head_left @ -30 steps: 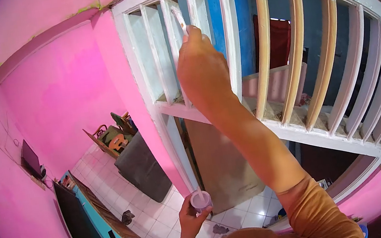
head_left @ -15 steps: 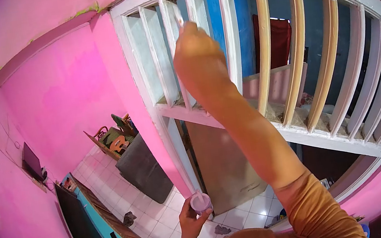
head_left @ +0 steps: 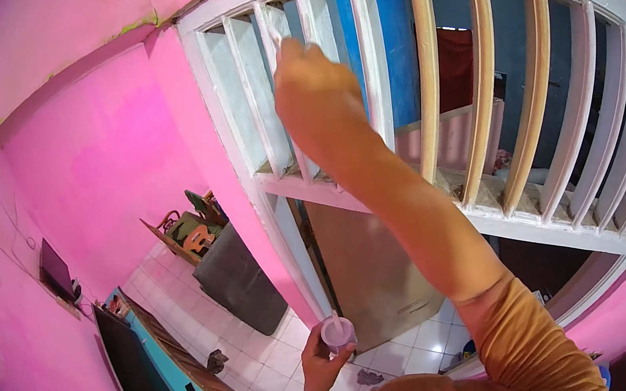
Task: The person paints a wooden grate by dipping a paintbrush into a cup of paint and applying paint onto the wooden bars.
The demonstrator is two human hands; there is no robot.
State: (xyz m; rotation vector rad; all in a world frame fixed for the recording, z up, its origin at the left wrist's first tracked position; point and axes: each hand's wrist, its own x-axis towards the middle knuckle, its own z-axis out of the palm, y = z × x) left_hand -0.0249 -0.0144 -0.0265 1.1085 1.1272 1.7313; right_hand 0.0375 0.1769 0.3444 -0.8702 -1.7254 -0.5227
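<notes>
Raised at the upper left part of the slatted frame, my right hand is closed round a thin brush, mostly hidden by the fingers. The brush meets a white slat near its top. Low in the view, my left hand grips a small clear cup with pale contents and a light stick standing in it. White slats stand on both sides of several slats of a tan colour.
Below the slats is a brown door panel. A pink wall, a grey sofa, a wooden chair with a guitar-shaped object, and a television by a teal cabinet are at the left.
My right hand has moved slightly left and its brush is now lower along the slat. My left hand with the cup has shifted a little right.
</notes>
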